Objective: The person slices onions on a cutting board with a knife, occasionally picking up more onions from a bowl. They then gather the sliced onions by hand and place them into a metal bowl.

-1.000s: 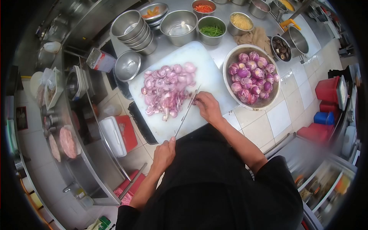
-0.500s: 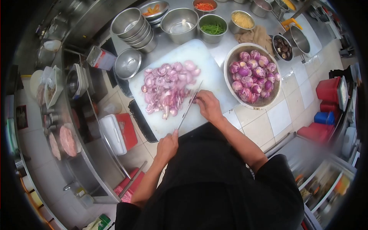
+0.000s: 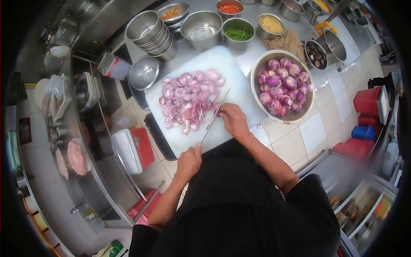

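Observation:
My left hand (image 3: 189,162) is closed round the handle of a kitchen knife (image 3: 210,122), whose blade points up and to the right over a white cutting board (image 3: 233,64). Bent fingers of my right hand (image 3: 234,120) press on a purple onion (image 3: 217,108) right beside the blade; most of that onion is hidden. Sliced purple onion (image 3: 182,98) lies in a loose heap on the board, left of the knife. To the right of the board stands a metal colander (image 3: 256,98) full of whole peeled purple onions (image 3: 282,85).
Behind the board stand stacked steel bowls (image 3: 147,32), an open bowl (image 3: 201,30), and bowls of green beans (image 3: 238,34), chopped red pieces (image 3: 229,8) and yellow strips (image 3: 271,25). A brown cloth (image 3: 286,40) lies near a bowl of dark pieces (image 3: 316,55).
The knife's tip has shifted slightly up and right, and my left hand moved a little the same way. My right hand stays on the onion. The whole view has shifted slightly.

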`<state>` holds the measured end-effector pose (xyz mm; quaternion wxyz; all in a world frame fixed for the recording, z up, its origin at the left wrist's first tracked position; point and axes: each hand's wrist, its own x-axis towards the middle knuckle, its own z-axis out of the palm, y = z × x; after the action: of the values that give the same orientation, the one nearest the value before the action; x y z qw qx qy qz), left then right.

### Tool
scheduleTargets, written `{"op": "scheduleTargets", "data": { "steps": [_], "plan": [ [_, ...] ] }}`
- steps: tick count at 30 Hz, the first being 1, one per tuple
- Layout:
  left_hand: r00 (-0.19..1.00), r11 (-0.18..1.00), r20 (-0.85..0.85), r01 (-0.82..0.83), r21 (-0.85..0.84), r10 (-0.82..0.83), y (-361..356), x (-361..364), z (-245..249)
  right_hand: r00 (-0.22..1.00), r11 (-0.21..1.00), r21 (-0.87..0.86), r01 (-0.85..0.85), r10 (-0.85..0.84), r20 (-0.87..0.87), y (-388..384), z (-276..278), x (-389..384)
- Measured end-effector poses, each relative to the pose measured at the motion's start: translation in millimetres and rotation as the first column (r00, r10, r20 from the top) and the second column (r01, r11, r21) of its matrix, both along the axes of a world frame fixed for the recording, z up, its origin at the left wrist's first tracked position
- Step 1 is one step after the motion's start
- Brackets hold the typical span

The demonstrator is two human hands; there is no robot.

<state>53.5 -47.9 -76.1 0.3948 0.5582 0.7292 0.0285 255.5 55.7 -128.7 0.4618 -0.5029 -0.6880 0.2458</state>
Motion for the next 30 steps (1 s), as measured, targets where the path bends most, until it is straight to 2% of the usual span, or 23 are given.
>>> {"op": "scheduleTargets", "data": {
  "steps": [5,8,11,17,24,30],
  "plan": [
    [0.999,1.0,0.027,-0.02,0.001,0.02,-5.5,-1.9,31.1,1.0,1.0,-0.025,0.012,-0.011,0.003,-3.1,-2.3,0.3],
    [1.0,1.0,0.008,0.001,-0.028,-0.001,-17.0,-5.7,29.2,1.0,1.0,-0.009,0.01,-0.01,0.008,-1.5,-3.8,0.9],
    [1.0,1.0,-0.016,0.022,-0.01,-0.023,-20.6,-5.6,-1.6,1.0,1.0,0.002,0.009,-0.009,0.024,-1.9,-4.2,3.0],
    [0.998,0.999,0.059,-0.031,0.04,0.029,-3.7,1.6,22.9,1.0,1.0,0.008,0.021,-0.021,0.006,-0.1,-2.6,0.7],
    [0.999,0.999,0.038,-0.02,-0.03,0.021,-20.5,-2.4,24.8,0.999,1.0,-0.011,0.028,-0.028,0.017,-3.8,-3.9,0.6],
    [0.996,0.995,0.027,-0.08,-0.066,0.082,-18.7,0.4,30.5,0.999,0.999,0.012,0.031,-0.031,0.018,-3.1,-8.6,1.7]
  ]
}}
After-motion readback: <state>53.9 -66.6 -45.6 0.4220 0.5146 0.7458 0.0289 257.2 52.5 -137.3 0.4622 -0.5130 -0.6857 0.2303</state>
